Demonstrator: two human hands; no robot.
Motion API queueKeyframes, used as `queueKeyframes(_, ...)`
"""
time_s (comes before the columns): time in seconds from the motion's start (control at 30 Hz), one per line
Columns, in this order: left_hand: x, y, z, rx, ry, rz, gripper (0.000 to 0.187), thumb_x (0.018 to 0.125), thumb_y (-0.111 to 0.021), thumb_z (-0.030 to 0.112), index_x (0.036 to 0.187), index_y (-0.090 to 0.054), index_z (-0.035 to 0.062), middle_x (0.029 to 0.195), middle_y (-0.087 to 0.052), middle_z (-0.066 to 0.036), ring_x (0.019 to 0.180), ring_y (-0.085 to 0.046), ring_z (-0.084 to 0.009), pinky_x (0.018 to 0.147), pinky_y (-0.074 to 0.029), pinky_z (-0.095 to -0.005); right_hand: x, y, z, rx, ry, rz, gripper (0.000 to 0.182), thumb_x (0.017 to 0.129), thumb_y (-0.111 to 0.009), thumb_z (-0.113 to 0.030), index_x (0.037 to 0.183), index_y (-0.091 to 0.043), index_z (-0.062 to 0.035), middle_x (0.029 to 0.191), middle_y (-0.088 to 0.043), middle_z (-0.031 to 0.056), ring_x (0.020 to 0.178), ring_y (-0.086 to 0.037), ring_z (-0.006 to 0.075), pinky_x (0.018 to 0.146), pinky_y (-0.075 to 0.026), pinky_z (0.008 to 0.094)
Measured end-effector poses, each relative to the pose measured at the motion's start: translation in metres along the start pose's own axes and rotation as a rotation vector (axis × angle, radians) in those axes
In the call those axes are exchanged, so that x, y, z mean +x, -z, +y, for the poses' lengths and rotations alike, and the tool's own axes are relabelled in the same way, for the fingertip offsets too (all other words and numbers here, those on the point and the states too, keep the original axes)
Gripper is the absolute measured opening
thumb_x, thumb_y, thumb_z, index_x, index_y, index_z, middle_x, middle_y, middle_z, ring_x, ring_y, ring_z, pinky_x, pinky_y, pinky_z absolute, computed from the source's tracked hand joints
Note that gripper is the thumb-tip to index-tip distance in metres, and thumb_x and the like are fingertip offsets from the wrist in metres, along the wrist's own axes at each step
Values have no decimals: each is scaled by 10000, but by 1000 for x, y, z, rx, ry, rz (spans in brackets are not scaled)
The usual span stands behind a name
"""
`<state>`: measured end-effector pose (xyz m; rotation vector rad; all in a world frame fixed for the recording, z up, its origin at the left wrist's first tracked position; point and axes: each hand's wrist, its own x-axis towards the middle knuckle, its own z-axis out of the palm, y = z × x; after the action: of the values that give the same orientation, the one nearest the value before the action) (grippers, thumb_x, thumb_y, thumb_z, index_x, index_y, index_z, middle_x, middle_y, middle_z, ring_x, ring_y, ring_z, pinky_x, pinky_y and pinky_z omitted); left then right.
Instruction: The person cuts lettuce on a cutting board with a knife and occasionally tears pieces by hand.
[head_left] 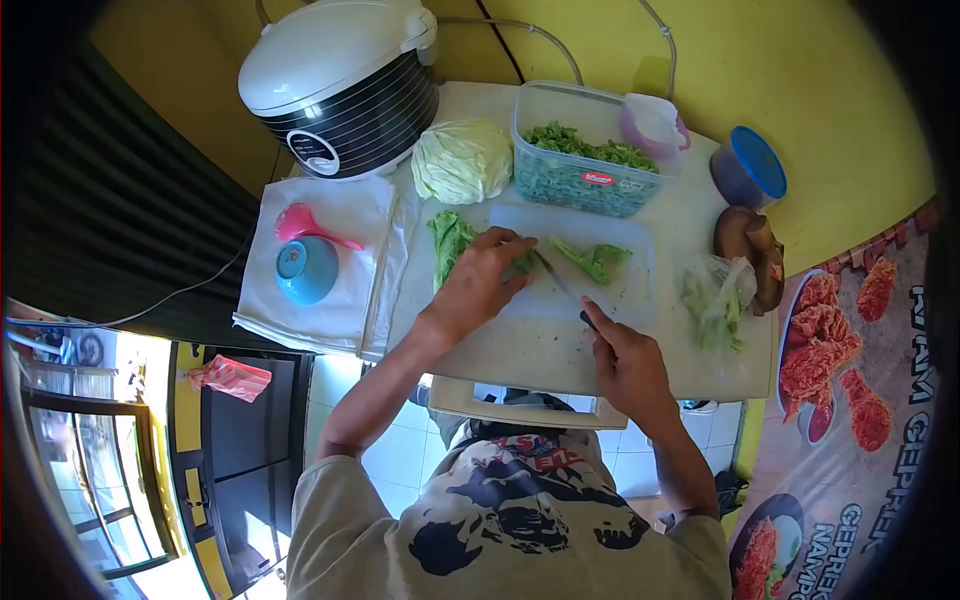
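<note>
My right hand [628, 362] is wrapped round the dark handle of a knife [562, 278], whose blade slants up and left across a translucent cutting board [630, 285]. My left hand [482, 278] bends over a green lettuce leaf [454, 240] at the board's left side, and its fingers press down on the leaf beside the knife tip. Part of that leaf is hidden under the fingers. To the right of the blade lies a cut lettuce piece [597, 262] on the board.
Behind the board stand a cabbage [462, 160] and a clear container [590, 207] of chopped greens. A rice cooker [340, 90], pink ladle [300, 222] and blue bowl [307, 272] are left. Bagged greens [712, 300], a blue-lidded tub [750, 168] and brown wooden objects [745, 240] are right.
</note>
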<state>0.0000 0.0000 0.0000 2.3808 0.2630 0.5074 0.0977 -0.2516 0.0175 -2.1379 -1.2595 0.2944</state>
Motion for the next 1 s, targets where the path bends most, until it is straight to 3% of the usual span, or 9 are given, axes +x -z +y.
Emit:
queueKeyframes(0.27, 19, -4, -6, -31, -34, -75, 169, 878, -759, 31, 1043, -791, 39, 1157, -689, -143, 974, -707, -339, 885, -577, -423, -2, 6, 16, -14, -57, 47, 496, 974, -612, -46, 1465, -592, -115, 839, -706, 212, 703, -700, 370, 676, -559, 455)
queueKeyframes(0.47, 17, -8, -5, 172, -239, 123, 161, 880, -735, 13, 1035, -769, 42, 1010, -711, -130, 974, -691, -327, 889, -568, -424, -6, 4, 19, 8, -41, 53, 515, 971, -611, -36, 1478, -578, -117, 865, -718, 204, 728, -712, 364, 696, -567, 456)
queueKeyframes(0.57, 19, -9, -10, 110, -182, -20, 176, 882, -733, 13, 1054, -760, 38, 1017, -717, -129, 956, -694, -321, 878, -572, -431, -7, 0, 21, 53, 2, 114, 482, 982, -620, -7, 1458, -604, -86, 862, -708, 251, 614, -653, 323, 644, -529, 354)
queueKeyframes(0.77, 31, 6, 1, -92, -138, -82, 180, 891, -722, -43, 1060, -750, 14, 1027, -754, -136, 896, -736, -272, 819, -593, -373, -5, 2, 20, 46, -30, 64, 489, 979, -612, -2, 1462, -595, -77, 873, -710, 257, 647, -678, 341, 662, -537, 366)
queueKeyframes(0.87, 57, 28, 22, -176, -196, 100, 211, 892, -719, -70, 1083, -751, 13, 1039, -763, -133, 899, -750, -242, 804, -591, -340, -6, 1, 24, 34, -21, 43, 512, 990, -603, -69, 1499, -556, -104, 886, -724, 223, 743, -717, 380, 706, -570, 468)
queueKeyframes(1.0, 99, 54, 41, -122, -233, 346, 199, 916, -715, -31, 1104, -752, 22, 1044, -768, -136, 916, -756, -230, 817, -590, -339, -5, 3, 23, 8, -12, 16, 519, 989, -606, -73, 1504, -548, -105, 882, -724, 217, 736, -714, 383, 703, -571, 469)
